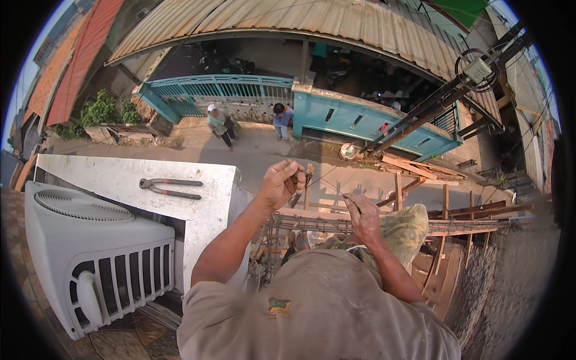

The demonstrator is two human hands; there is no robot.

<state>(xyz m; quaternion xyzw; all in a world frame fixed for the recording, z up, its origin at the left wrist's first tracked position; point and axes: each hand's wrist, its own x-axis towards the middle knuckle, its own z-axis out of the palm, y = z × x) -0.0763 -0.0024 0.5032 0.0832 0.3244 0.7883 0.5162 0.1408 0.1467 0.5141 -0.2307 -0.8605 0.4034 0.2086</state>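
My left hand (282, 185) is raised in front of me with its fingers curled together; what they hold, if anything, is hidden. Lower and to the right, my right hand (363, 217) pinches a thin wire (327, 185) that runs up and left from its fingertips. Below both hands lies a long cage of steel reinforcing bars (324, 225), bordered by wooden boards. A pair of end-cutting pincers (171, 188) with dark handles rests on the white concrete ledge (207, 165) left of my left arm, apart from either hand.
An air conditioner outdoor unit (102, 258) stands beside the ledge. Wooden posts (446, 201) rise around the bars. Far below is a street (258, 153) with two people (220, 126) by a turquoise wall (348, 120). A utility pole (420, 117) with cables leans at right.
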